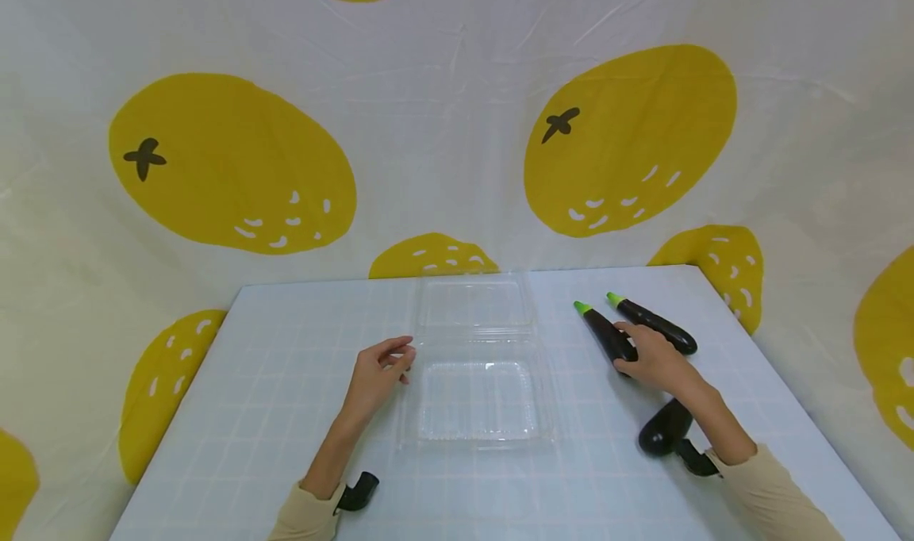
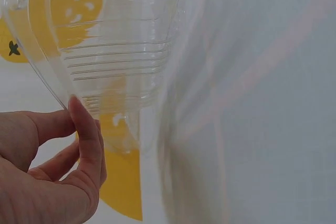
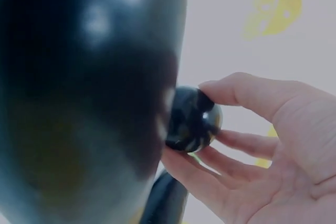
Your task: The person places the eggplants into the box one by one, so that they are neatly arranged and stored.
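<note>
A clear plastic clamshell container (image 1: 477, 341) lies opened flat, its lid half toward the back. At its left edge my left hand (image 1: 378, 376) pinches the rim (image 2: 64, 100) between thumb and fingers. To the right, my right hand (image 1: 660, 360) grips the thick end of a dark eggplant (image 1: 603, 331) with a green tip. In the right wrist view, thumb and fingers close around that eggplant's rounded end (image 3: 191, 124). A second eggplant (image 1: 657, 323) lies just beyond the right hand. Another eggplant (image 1: 664, 428) sits beneath the right wrist, its stem end hidden by the forearm.
Everything lies on a table with a pale checked cover (image 1: 286, 414). Behind it hangs a white cloth (image 1: 443, 128) printed with yellow fruit. Black wrist mounts (image 1: 359, 492) sit under both wrists, the right one close to the nearest eggplant.
</note>
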A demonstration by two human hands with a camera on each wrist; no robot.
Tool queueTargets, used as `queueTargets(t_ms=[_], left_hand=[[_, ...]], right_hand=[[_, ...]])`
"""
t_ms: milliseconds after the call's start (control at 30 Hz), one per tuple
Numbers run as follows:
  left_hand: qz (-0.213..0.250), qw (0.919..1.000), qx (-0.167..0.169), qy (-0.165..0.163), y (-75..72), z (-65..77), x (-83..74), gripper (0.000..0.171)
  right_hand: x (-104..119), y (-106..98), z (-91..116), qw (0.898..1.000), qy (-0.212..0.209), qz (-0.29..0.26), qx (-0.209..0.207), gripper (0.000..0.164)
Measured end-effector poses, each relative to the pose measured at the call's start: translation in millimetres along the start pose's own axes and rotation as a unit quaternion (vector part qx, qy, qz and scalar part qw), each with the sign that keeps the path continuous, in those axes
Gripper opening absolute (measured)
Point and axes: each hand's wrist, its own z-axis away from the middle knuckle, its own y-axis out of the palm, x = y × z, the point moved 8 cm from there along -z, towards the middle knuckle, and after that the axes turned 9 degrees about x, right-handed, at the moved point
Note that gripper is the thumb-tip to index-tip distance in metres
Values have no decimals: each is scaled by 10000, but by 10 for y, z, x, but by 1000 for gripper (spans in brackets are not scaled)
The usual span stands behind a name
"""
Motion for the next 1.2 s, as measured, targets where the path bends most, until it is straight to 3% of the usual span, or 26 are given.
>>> queueTargets(t_ms=[533, 1200], left_hand=[[123, 9999, 54, -68, -6, -17, 30, 35], [169, 9997, -16, -166, -27, 1, 39, 34]], right_hand=[[14, 0, 137, 9979, -223, -591, -148, 69], [465, -162, 344, 9918, -780, -978, -272, 69]])
